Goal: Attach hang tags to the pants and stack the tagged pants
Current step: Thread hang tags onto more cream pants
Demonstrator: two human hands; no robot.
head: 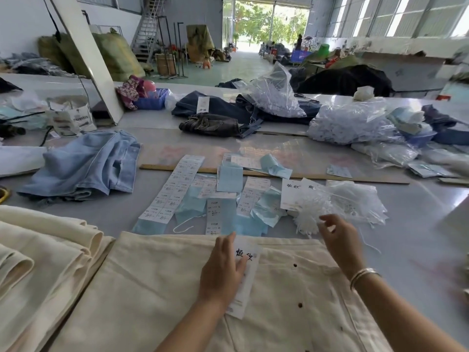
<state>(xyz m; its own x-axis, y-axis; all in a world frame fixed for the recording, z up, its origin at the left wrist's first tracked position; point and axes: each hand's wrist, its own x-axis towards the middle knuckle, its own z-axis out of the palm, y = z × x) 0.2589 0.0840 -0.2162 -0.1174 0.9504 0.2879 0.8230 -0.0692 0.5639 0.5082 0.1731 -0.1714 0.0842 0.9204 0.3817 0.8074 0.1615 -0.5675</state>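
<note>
Low in the centre of the frame, cream pants (157,288) lie flat on the grey tabletop (418,224), waist end toward the top of the frame. The left hand (223,270) rests on them with straight fingers, pressing a white hang tag (250,252) flat against the cloth; its grip is spread, not pinching. The right hand (338,237) reaches to a loose bunch of white tag strings (308,221) at the mouth of a clear plastic bag (355,196), fingers curled; whether it already pinches a string I cannot tell.

The tag looks like thin card: light, stiff enough to slide, easy to crease, best taken by its edge near the hole end. The strings are thin and tangle readily, so picking one out calls for a fingertip pinch. The pants are soft and heavy, likely to sag, so lifting them by the waistband with both hands seems wisest.

At lower left lies a stack of folded cream pants (43,252). Mid-right, larger clear bags (355,120) hold masses of white pieces, too small to identify. A blue basket (149,101) sits upper left of centre, contents unclear. Label sheets (175,186) lie just above the pants.
</note>
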